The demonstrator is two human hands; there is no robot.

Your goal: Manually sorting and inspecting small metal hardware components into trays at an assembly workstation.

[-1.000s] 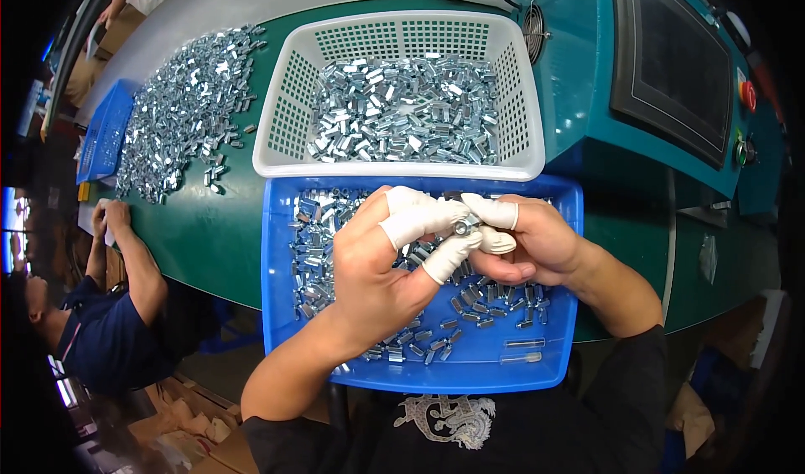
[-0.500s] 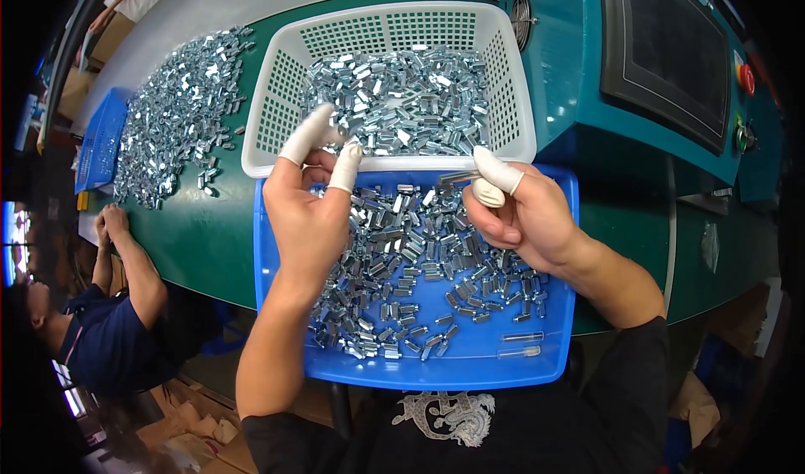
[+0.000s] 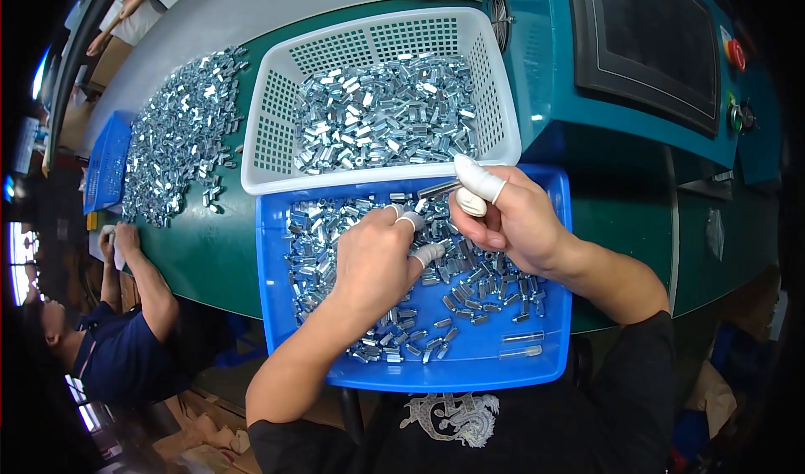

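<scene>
At the far left a blue perforated basket [image 3: 107,165] stands beside a heap of hex standoffs [image 3: 180,130] on the green tabletop [image 3: 222,260]. Next, the left hand [image 3: 374,260], wearing white finger cots [image 3: 429,254], reaches down among more standoffs in the blue tray [image 3: 478,352], below the white basket [image 3: 381,179], though whether it grips one I cannot tell. Rightward, the right hand [image 3: 524,222] pinches a slim metal rod [image 3: 438,190] between thumb and fingers over the tray, left of the teal machine [image 3: 553,72].
</scene>
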